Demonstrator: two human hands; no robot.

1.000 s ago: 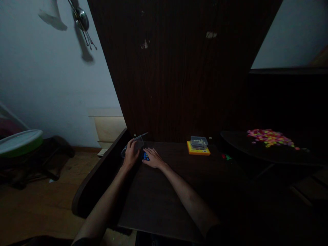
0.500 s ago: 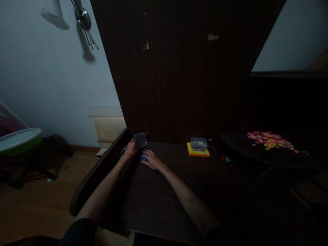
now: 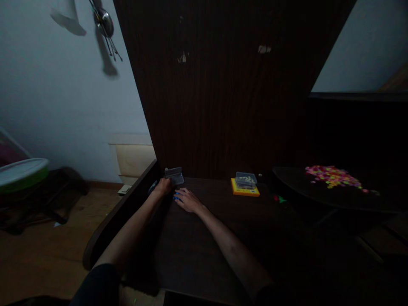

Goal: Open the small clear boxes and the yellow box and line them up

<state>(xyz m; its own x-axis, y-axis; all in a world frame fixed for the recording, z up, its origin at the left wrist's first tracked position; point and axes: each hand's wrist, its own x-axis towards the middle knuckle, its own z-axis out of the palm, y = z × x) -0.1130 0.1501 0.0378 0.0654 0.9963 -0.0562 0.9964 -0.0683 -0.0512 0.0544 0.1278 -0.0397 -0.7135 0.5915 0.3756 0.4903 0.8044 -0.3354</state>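
Left hand (image 3: 164, 186): curled in, knuckles up, at near-left corner of the clear box; fingertips hidden, cannot tell whether clenched on anything.
Right hand (image 3: 188, 200): palm down, fingers extended and slightly spread over the blue pieces; not clenched.
Blue pieces (image 3: 176, 196): under and just beside right fingertips, on the tabletop, mostly covered; count unreadable.
Clear plastic box (image 3: 178, 179): hinged lid raised at the back, sitting just beyond left hand, near foot of the panel.
Bluish item (image 3: 152, 187): left of left hand, partly hidden, too small to identify.
Tabletop (image 3: 197, 250): dark wood, under both forearms.
Side board (image 3: 102, 238): dark, rounded near end, along left edge of tabletop.
Yellow-orange flat box (image 3: 242, 192): lying flat, well right of both hands.
Clear case (image 3: 246, 180): stacked on that box, pale bits inside.
Red and green bits (image 3: 281, 199): farther right, in shadow.
Multicoloured heap (image 3: 333, 177): loose small pieces on a dark round-edged shelf (image 3: 306, 197), far right.
Panel (image 3: 216, 106): dark wood, scuffed, upright behind tabletop.
Wall lamp (image 3: 104, 23): upper left.
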